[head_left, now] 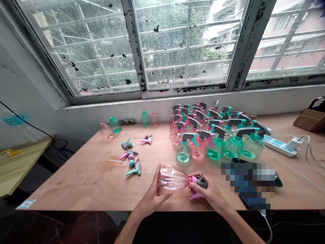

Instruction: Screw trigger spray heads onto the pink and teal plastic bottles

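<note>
I have the bottle (172, 177) lying on its side, just above the worktop (83, 183) near its front edge, held between both hands. The left hand (153, 200) has its grip curved round the base, opened about as wide as the bottle; its far fingers are partly hidden from me. The right hand (210, 193) has a tighter grip, closed on the spray head (201, 183) at the neck and covering part of it. The bottle's wall is pink and see-through, but reflections keep me from telling what is inside.

The spray bottles (198, 150) stand packed to the right, pink and green with heads on; the front row covers much of those behind, so I can't count them or judge their contents. Four headless bottles (145, 119) stand farther left, near the wall, and loose heads (134, 167) lie before them. Pixel blocks mask most of the phones (278, 179); only dark edges show. The right side of the view cuts off the bag (311, 117), and the bottom cuts off both forearms.
</note>
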`<state>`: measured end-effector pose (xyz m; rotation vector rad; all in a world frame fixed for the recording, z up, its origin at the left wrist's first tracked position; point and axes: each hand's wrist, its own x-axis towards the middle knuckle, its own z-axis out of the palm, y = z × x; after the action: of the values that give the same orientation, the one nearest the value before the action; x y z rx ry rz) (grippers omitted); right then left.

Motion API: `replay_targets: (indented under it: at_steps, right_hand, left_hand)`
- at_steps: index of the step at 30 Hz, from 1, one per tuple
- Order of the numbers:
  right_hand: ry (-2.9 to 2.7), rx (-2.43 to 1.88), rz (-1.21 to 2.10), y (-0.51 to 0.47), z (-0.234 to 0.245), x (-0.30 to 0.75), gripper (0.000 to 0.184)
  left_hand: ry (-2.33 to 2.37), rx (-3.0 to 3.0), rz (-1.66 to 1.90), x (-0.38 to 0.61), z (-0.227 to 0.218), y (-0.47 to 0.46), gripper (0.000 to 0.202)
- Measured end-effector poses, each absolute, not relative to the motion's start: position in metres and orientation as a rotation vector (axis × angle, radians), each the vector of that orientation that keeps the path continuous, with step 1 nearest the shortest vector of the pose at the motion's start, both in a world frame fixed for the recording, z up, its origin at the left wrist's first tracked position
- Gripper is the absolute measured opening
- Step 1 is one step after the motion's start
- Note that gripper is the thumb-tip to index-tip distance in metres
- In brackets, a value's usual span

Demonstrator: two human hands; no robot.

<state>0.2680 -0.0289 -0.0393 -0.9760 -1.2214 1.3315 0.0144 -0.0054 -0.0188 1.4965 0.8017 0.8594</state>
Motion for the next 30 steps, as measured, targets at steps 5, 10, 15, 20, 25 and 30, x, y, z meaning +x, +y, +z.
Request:
replay_targets:
  at_steps: [5, 10, 15, 20, 25, 30]
  right_hand:
    - [-1.245, -0.984, 1.311, -0.0289, -0.0368, 0.2668, 0.028]
    - [-1.233, -0.995, 1.31, -0.0296, -0.0372, 0.2675, 0.027]
    - [-1.252, -1.024, 1.289, -0.0297, -0.0365, 0.2682, 0.026]
    - [-1.281, -1.039, 1.255, -0.03, -0.0366, 0.2687, 0.025]
    - [-1.245, -1.022, 1.292, -0.0295, -0.0375, 0.2683, 0.027]
    - [-1.219, -0.996, 1.322, -0.0295, -0.0364, 0.2675, 0.027]
  left_hand:
    - [0.788, 1.453, 0.852, 0.0155, -0.023, -0.0024, 0.104]
    - [0.807, 1.488, 0.857, 0.0141, -0.0245, -0.0024, 0.102]
    - [0.838, 1.511, 0.871, 0.0128, -0.0246, -0.0035, 0.103]
    - [0.781, 1.436, 0.844, 0.013, -0.028, -0.0015, 0.101]
    - [0.773, 1.465, 0.851, 0.014, -0.0243, -0.0014, 0.104]
    - [0.801, 1.436, 0.878, 0.0144, -0.0229, -0.0036, 0.107]
